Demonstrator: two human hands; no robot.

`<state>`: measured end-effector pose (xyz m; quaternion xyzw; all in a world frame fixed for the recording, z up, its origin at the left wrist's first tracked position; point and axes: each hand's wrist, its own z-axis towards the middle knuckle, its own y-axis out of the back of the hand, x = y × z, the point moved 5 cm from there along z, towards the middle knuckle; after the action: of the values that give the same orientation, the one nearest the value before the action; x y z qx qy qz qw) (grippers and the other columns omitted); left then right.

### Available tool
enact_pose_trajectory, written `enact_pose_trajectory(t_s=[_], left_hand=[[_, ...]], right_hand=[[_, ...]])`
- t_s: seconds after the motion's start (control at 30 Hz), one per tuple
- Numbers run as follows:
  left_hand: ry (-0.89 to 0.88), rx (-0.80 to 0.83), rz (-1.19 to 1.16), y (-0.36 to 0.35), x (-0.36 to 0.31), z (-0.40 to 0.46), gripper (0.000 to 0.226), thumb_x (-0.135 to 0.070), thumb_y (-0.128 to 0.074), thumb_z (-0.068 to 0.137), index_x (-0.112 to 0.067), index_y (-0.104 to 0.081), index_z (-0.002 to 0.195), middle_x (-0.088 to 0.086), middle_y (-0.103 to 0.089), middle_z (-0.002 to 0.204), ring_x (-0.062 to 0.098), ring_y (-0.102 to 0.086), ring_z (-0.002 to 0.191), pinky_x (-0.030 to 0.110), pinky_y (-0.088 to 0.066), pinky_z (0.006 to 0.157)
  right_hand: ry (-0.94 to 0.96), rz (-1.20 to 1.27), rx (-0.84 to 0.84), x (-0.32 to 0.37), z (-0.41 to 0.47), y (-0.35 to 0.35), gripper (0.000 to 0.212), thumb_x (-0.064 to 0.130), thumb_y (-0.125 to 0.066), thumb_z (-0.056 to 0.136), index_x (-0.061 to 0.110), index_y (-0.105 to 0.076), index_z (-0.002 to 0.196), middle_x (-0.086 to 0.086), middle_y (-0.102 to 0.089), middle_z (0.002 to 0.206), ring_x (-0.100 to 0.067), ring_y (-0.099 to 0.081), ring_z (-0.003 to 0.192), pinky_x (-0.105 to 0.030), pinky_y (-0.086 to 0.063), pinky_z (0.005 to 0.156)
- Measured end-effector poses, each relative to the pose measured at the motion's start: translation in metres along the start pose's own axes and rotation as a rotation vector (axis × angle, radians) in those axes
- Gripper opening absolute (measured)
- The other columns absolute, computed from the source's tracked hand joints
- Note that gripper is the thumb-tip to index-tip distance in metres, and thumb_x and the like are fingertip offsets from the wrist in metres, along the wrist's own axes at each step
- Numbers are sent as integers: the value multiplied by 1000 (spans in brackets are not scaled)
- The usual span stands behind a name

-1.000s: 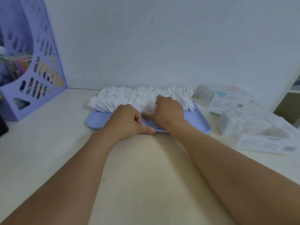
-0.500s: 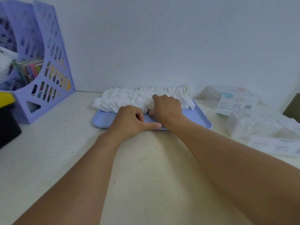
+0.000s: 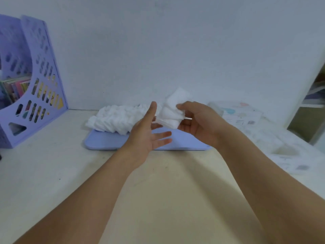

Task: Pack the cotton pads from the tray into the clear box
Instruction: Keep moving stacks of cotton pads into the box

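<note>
A light blue tray [image 3: 105, 142] lies on the table against the wall, with a row of white cotton pads [image 3: 116, 118] still on its left half. My right hand [image 3: 198, 124] grips a stack of white cotton pads [image 3: 173, 110] lifted above the tray's right half. My left hand [image 3: 147, 132] is beside that stack with its fingers spread, fingertips near the pads' left edge. The clear box [image 3: 284, 150] sits at the right on the table, blurred, with white pads showing inside.
A purple perforated file holder [image 3: 40, 81] with books stands at the left. A flat white pack with pastel print [image 3: 241, 113] lies behind the box by the wall. An open shelf [image 3: 313, 106] is at the far right.
Both hands were down on the pads in the tray. My right hand has lifted a stack off the right half of the tray, and my left hand has risen and spread its fingers.
</note>
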<state>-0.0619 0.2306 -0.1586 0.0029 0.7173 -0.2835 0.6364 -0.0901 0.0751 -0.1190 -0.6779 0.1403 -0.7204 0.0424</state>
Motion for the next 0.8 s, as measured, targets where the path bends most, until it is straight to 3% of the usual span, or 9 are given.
enact_pose_trajectory(t_s=[0.13, 0.17, 0.2, 0.27, 0.37, 0.5, 0.63, 0.73, 0.8], left_hand=[[54, 192, -35, -24, 11, -15, 29, -8, -57, 96, 3, -63, 123, 23, -72, 116, 31, -75, 94, 31, -62, 73], [65, 192, -10, -25, 14, -16, 29, -2, -53, 98, 4, -62, 125, 23, -71, 117, 32, -73, 99, 31, -62, 76], [75, 197, 18, -26, 18, -18, 29, 1, -51, 99, 4, -61, 126, 22, -71, 119, 34, -71, 105, 31, -62, 79], [89, 229, 55, -29, 25, -20, 29, 2, -51, 99, 4, -61, 127, 22, -71, 120, 35, -68, 114, 31, -62, 83], [88, 234, 63, -32, 32, -21, 27, -1, -53, 100, 2, -63, 125, 18, -73, 118, 30, -70, 111, 29, -61, 83], [115, 149, -13, -29, 42, -15, 22, -3, -55, 100, 1, -65, 120, 15, -74, 114, 25, -73, 102, 26, -61, 78], [102, 52, -71, -32, 49, -11, 13, -3, -57, 99, -3, -69, 105, 7, -74, 95, 14, -68, 81, 22, -59, 73], [66, 65, -91, -36, 48, -10, 14, 0, -58, 98, -3, -70, 105, 4, -77, 93, 12, -68, 82, 21, -60, 77], [50, 97, -61, -37, 47, -12, 17, 2, -59, 96, -3, -70, 107, 6, -78, 96, 13, -70, 83, 22, -60, 78]], right_hand=[[96, -311, -23, 3, -27, 21, 12, 11, -75, 85, 12, -78, 97, -2, -76, 88, -13, -72, 77, -30, -60, 73], [112, -414, -78, 4, -32, 25, 9, 14, -77, 84, 22, -80, 81, 4, -75, 78, -7, -70, 71, -26, -58, 68], [133, -490, -129, 5, -34, 31, 23, 15, -79, 82, 29, -77, 64, 8, -71, 68, -4, -66, 64, -23, -55, 63], [149, -538, -169, 5, -35, 37, 37, 14, -80, 81, 31, -71, 50, 11, -65, 59, -3, -60, 58, -19, -50, 57], [110, -474, -154, 4, -39, 39, 24, 12, -80, 81, 24, -73, 62, 8, -64, 62, -4, -58, 58, -20, -47, 57], [95, -211, -248, 11, -40, 51, 6, 8, -73, 84, 13, -69, 83, -5, -64, 83, -19, -57, 75, -27, -43, 64], [19, 103, -141, 15, -41, 54, 10, 5, -69, 85, 5, -67, 95, -12, -55, 87, -20, -53, 67, -26, -49, 57], [-25, -63, -2, 10, -40, 45, 5, 4, -70, 85, 6, -70, 90, -7, -61, 76, -17, -58, 60, -24, -53, 55], [-14, -225, 13, 5, -38, 43, 11, 2, -71, 86, 6, -71, 96, -8, -69, 82, -17, -64, 64, -24, -55, 58]])
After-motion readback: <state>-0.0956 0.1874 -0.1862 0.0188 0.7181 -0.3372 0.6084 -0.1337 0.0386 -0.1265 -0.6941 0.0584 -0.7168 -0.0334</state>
